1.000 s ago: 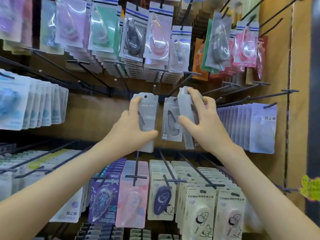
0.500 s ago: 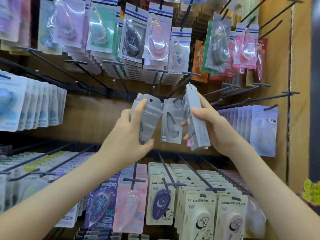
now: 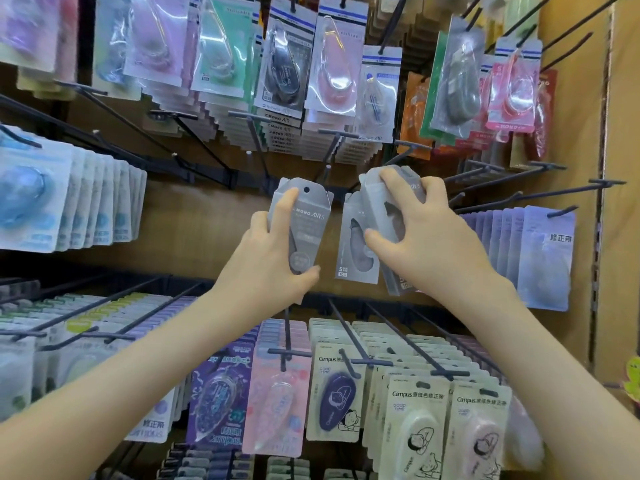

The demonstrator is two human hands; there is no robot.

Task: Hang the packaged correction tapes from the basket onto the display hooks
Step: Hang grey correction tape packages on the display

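"Two hands were up at the pegboard wall (image 3: 207, 233), each with stock in it."

"What did the left hand (image 3: 266, 261) have?"

"One grey pack (image 3: 308, 220), printed MONO AIR. It gripped the pack with the thumb under the bottom edge and a finger laid up the front. The pack stood nearly upright, with its round hang hole at the top showing."

"Was it on a hook?"

"I couldn't tell. It was held close in front of the board, in the middle row."

"And the right hand (image 3: 426, 244)?"

"It was clamped on a stack of grey packs (image 3: 381, 206). The fingers were curled over the top and the thumb pressed into the near face. The stack was tilted, its top leaning left."

"Was anything between the two hands?"

"A hanging grey pack (image 3: 356, 251) was there, of the same kind. It was just beside the stack and partly covered by it."

"What was around them?"

"Bare hooks (image 3: 540, 195) stuck out to the right of the stack, above a row of lavender packs (image 3: 547, 258). Blue packs (image 3: 34, 199) hung well off to the left. An upper row of tape packs (image 3: 284, 64) was overhead in clear blisters. Below the arms hung Campus packs (image 3: 412, 420), with a pink pack (image 3: 277, 393) and a purple pack (image 3: 221, 393) to their left."
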